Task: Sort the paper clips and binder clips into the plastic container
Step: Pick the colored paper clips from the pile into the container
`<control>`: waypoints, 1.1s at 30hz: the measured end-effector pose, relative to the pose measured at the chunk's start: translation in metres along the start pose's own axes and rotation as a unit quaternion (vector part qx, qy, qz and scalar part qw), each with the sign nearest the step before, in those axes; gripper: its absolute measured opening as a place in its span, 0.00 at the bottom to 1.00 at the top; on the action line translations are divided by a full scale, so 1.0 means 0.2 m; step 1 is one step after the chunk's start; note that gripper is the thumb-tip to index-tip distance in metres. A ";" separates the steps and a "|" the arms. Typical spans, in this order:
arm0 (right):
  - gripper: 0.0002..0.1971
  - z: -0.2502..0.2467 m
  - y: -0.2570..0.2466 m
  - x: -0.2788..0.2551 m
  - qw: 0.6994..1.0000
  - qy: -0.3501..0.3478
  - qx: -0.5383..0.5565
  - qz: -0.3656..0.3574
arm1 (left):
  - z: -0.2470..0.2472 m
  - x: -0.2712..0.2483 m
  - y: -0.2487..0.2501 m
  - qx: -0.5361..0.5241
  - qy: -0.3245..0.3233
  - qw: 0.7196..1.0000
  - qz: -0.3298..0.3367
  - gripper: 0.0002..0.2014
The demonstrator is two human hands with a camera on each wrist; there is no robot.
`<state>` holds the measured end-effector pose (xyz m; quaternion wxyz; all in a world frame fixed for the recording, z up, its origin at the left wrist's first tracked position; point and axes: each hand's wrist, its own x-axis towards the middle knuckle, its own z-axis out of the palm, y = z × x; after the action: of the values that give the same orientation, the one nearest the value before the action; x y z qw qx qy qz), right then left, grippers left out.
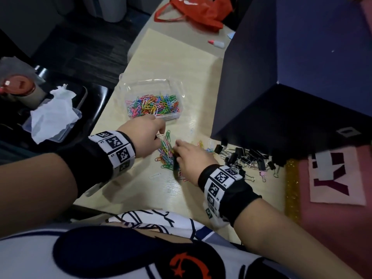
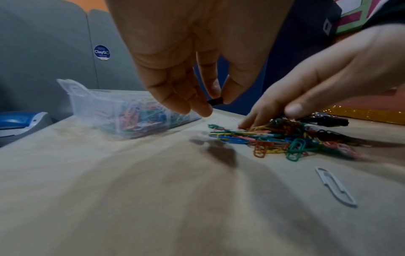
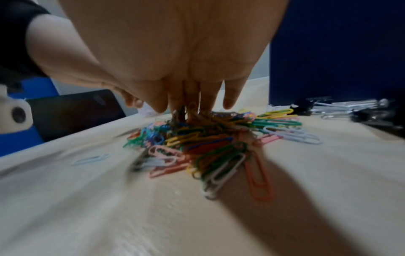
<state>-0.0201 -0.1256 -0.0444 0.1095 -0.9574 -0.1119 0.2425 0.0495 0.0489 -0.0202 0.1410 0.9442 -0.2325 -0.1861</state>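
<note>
Paper clips (image 1: 166, 153) lie in a loose pile on the counter (image 1: 181, 63), just short of the container (image 1: 153, 100), which sits directly ahead of the pile, away from the person, and already holds many clips. The right hand (image 1: 190, 159) is on the pile, fingers (image 3: 231, 98) extended downward into the clips; whether this grip has closed on any cannot be told. The left hand (image 1: 142, 137) hovers between pile and container and is the nearer to the container; its grip pinches a small dark object (image 2: 215, 101), probably a binder clip. Binder clips (image 1: 246, 158) lie to the right of the pile. The transfer direction is therefore forward, a short path.
</note>
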 end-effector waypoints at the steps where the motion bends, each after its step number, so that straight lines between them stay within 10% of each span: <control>1: 0.21 0.00 0.01 -0.02 1.000 0.018 0.014 0.004 | 0.00 0.01 0.02 0.003 -0.002 1.000 0.005 0.12; 5: 0.19 -0.02 0.10 -0.05 0.983 0.104 0.100 0.111 | 0.04 0.06 0.08 0.017 -0.006 0.999 0.031 0.10; 8: 0.26 -0.01 0.15 -0.10 0.982 0.029 0.085 0.165 | 0.06 0.07 0.15 0.030 -0.006 0.998 0.049 0.11; 14: 0.26 0.07 0.12 -0.22 0.995 0.018 0.061 0.075 | 0.09 0.10 0.25 0.021 -0.005 0.997 0.079 0.11; 27: 0.27 0.05 0.32 -0.42 0.963 0.115 0.099 0.221 | 0.16 0.14 0.57 -0.151 -0.009 0.979 0.134 0.19; 33: 0.19 0.07 0.29 -0.45 0.955 0.175 0.118 0.208 | 0.17 0.13 0.43 -0.014 0.001 0.998 0.067 0.18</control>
<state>-0.0939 -0.2031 -0.0318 0.1864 -0.9673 0.1395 0.1004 0.0235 -0.0433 -0.0265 0.1661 0.9248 -0.2922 -0.1784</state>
